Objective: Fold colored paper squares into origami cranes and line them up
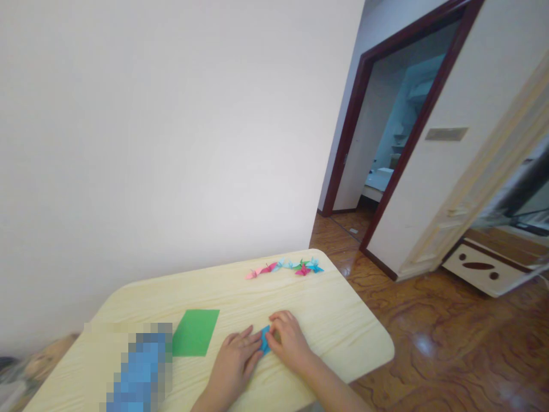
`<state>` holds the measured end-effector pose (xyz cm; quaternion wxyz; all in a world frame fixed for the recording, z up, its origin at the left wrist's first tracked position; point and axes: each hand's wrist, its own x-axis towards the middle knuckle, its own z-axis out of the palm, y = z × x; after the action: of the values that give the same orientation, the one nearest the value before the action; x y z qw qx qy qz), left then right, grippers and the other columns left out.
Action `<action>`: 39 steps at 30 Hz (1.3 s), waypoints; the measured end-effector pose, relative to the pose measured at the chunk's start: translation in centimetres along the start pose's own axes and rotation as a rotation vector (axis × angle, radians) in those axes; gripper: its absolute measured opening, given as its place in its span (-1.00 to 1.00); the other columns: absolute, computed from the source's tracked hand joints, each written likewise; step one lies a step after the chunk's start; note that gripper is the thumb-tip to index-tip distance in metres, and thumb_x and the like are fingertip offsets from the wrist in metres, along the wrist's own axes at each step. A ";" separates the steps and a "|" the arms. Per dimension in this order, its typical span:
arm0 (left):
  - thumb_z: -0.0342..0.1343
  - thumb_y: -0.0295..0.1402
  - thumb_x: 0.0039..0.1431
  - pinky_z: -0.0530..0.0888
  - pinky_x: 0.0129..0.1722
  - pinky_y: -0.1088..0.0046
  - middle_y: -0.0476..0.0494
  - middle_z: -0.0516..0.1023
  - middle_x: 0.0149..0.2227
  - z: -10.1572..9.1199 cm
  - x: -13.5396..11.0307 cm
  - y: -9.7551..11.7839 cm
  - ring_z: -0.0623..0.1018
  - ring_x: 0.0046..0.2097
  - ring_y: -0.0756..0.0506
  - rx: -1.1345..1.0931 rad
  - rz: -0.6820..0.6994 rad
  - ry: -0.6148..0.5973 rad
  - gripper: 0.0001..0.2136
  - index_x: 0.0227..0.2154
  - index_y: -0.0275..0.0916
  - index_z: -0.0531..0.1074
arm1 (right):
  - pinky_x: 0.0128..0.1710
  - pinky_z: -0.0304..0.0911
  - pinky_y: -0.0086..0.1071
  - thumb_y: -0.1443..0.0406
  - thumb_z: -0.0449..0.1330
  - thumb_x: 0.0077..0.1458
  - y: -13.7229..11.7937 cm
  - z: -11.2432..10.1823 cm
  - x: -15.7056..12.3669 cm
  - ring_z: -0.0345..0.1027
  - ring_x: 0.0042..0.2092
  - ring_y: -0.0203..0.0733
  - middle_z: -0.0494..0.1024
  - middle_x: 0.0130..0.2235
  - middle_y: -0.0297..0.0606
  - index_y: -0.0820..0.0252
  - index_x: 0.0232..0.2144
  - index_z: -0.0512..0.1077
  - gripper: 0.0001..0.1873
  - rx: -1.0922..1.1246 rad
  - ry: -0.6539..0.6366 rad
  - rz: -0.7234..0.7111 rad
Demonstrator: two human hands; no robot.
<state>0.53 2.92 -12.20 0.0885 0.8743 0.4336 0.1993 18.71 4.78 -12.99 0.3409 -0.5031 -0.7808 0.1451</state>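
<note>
Clearly, in the head view, the two hands met over a small piece of blue paper (265,341), which lay between them just above the bench (343,326) or on it. The right hand (288,342) pinched the paper's near side between thumb and forefinger, while the left hand (235,359) lay low with fingers stretched out, its tips touching the other side; whether it gripped or merely steadied the paper, I could not tell. How the layers were folded was too small to make out.

Handling so small a piece well, I judged, called for a steady left hand, edges lined up before any pressure, and a crease run firmly from one end, without tugging the thin corners.

To the left of the left hand lay a flat green sheet (196,333), and beyond that a blurred blue shape (139,372). Past both hands, toward the far edge, sat a row of small folded paper figures (303,269).
</note>
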 end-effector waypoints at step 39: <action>-0.06 -0.13 0.16 0.28 0.04 0.03 -0.18 0.24 0.17 -0.1 -2.2 0.3 0.23 0.17 -0.31 0.223 0.177 -0.109 -0.51 0.16 -0.05 0.08 | -0.17 0.09 -0.28 0.24 0.33 -0.19 0.4 0.5 2.0 0.22 -0.17 -0.10 0.40 -0.30 -0.28 0.14 -0.43 0.34 -0.74 -0.079 -0.069 0.216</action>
<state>-0.50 1.02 -12.59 -0.0038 0.9232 0.3686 0.1090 18.10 6.81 -12.84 0.2761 -0.5922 -0.7383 0.1671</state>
